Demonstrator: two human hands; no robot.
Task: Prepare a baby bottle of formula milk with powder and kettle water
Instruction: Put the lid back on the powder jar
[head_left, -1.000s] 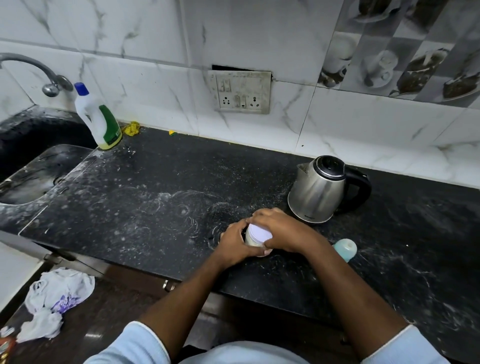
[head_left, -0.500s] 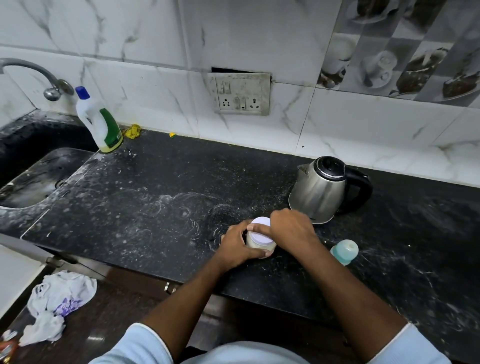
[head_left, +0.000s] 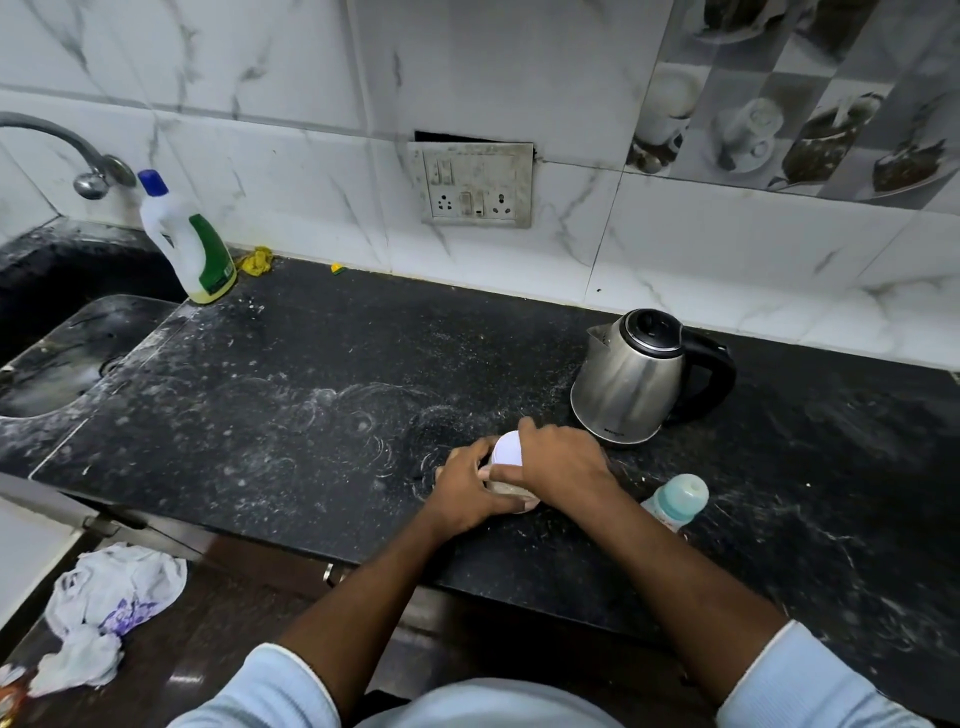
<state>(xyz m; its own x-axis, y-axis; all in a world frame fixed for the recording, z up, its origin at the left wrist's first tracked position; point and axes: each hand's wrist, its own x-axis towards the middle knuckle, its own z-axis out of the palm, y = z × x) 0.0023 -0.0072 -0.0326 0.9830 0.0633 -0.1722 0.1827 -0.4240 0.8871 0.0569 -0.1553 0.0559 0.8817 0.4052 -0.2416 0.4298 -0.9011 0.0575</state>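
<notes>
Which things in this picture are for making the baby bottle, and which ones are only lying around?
For the job: jar with white lid, held by left hand and right hand; kettle; baby bottle.
Lying about: cleaner bottle; yellow scrap; cloth on the floor; tap.

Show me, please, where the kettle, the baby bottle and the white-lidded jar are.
kettle (head_left: 631, 387): head view, on its steel body.
baby bottle (head_left: 684, 493): head view, on its teal cap.
white-lidded jar (head_left: 508, 448): head view, on its white lid.
</notes>
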